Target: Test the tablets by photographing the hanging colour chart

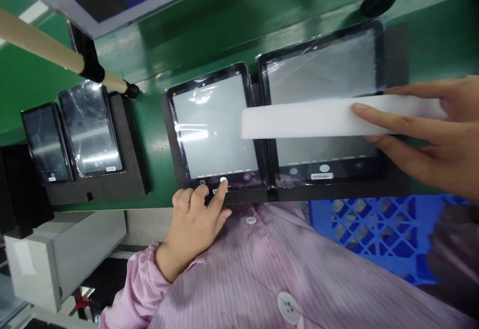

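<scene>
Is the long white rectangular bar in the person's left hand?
No, the right hand holds the long white rectangular bar.

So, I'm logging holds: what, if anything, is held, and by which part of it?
The right grip holds a white bar by its right end; the left grip holds nothing.

Cool, bright light glances off glossy film, leaving hard white glare on the center tablet (217,142), at the left end of the strip (299,119), and 1 bright band across the left tablet (92,129), farther left of it. A gray sheen veils the right tablet (322,67) beneath the strip, which shows pale and nearly shadowless. Beyond it, soft reflections streak the bench (194,44). Below and right of the strip, a dark shape (454,244) blurs into gloom.
</scene>
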Action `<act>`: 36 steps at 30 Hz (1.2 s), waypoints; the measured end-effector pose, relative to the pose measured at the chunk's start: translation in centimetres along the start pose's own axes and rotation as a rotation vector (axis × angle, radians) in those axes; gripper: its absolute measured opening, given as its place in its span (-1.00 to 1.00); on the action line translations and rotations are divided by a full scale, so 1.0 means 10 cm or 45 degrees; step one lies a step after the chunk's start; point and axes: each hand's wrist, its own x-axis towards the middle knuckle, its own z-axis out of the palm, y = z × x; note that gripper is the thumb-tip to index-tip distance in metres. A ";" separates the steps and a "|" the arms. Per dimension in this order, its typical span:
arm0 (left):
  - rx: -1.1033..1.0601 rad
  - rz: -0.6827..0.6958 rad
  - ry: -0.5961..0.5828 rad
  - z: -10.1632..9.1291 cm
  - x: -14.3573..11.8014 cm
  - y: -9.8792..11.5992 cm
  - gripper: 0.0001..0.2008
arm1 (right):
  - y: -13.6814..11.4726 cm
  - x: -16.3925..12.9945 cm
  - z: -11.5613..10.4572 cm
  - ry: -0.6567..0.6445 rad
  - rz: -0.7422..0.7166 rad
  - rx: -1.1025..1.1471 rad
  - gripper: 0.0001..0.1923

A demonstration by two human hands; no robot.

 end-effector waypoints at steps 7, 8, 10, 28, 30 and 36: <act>-0.176 0.239 0.084 -0.06 0.38 0.18 -0.63 | -0.07 0.03 -0.08 0.158 -0.178 -0.020 -0.67; -0.192 0.291 0.065 -0.07 0.48 0.25 -0.66 | -0.05 0.02 -0.09 0.154 -0.184 -0.034 -0.66; -0.205 0.374 0.013 -0.06 0.67 0.40 -0.67 | 0.05 -0.07 -0.12 0.151 -0.164 -0.070 -0.63; -0.200 0.493 -0.044 0.08 1.17 0.83 -0.68 | 0.66 -0.91 -0.19 0.279 0.181 -0.177 -0.60; -0.230 0.465 -0.044 0.05 1.13 0.78 -0.68 | 0.66 -0.89 -0.20 0.299 0.144 -0.207 -0.61; -0.230 0.349 -0.128 0.04 0.92 0.61 -0.69 | 0.70 -0.87 -0.13 0.319 0.125 -0.198 -0.65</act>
